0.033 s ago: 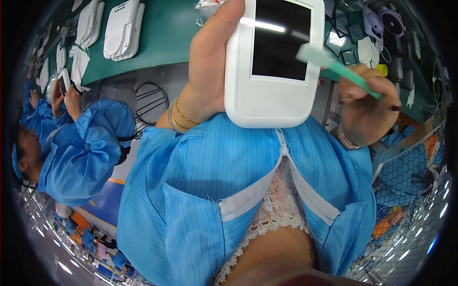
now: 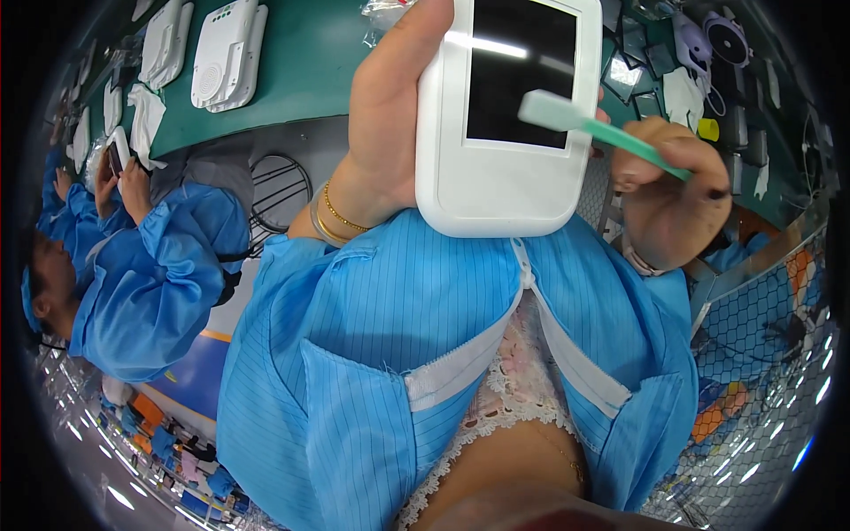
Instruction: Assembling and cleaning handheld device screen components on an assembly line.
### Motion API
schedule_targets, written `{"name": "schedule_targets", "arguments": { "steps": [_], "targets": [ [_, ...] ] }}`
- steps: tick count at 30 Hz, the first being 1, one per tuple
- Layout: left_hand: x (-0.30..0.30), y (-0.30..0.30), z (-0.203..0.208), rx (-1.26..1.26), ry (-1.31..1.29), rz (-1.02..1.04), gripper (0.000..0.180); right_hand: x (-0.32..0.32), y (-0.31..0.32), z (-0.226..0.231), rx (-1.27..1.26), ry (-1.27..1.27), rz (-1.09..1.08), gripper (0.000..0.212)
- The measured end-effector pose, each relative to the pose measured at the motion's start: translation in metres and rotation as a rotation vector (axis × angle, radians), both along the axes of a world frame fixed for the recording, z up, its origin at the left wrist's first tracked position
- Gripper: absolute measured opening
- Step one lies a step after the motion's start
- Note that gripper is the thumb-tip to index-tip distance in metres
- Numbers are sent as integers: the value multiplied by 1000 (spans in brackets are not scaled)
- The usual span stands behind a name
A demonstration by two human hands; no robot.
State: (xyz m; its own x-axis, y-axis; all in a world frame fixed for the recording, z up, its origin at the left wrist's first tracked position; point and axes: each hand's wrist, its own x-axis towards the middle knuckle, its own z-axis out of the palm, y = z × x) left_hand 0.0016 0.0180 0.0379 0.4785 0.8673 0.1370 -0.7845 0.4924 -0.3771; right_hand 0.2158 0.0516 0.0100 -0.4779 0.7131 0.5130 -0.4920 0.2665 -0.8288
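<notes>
My left hand (image 2: 379,133) is wrapped round the side of a white handheld monitor (image 2: 505,190). The monitor is upright in front of my chest, with its dark screen (image 2: 509,80) facing me and reflecting a ceiling light. Pinched in the fingers of my right hand (image 2: 677,199) is a small brush (image 2: 611,135) with a green handle and a pale, flat head. That head lies over the lower right part of the screen; whether it touches the glass I cannot tell. Some fingertips of my left hand show past the monitor's right edge.
On the green table (image 2: 292,80) stand white devices (image 2: 226,57) at the left, beside a white cloth (image 2: 146,115). Dark glass panels (image 2: 630,71) and a purple device (image 2: 695,44) lie at the right. A co-worker (image 2: 155,265) in blue sits to my left, near a stool (image 2: 282,199).
The brush has moved left, its head now farther over the screen. My right hand has shifted slightly left with it. My left hand and the monitor have hardly moved.
</notes>
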Motion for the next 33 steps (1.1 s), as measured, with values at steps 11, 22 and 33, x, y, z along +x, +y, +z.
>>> {"name": "schedule_targets", "arguments": {
  "steps": [11,22,33],
  "targets": [
    [-10,31,-67,812,684,478,57,-8,-10,10,-38,-285,-57,46],
    [-8,34,-60,772,687,475,55,-7,-5,11,7,-253,-51,43],
    [-2,-2,-9,-2,214,92,69,-3,-2,16,-25,-143,108,40]
  ]
}}
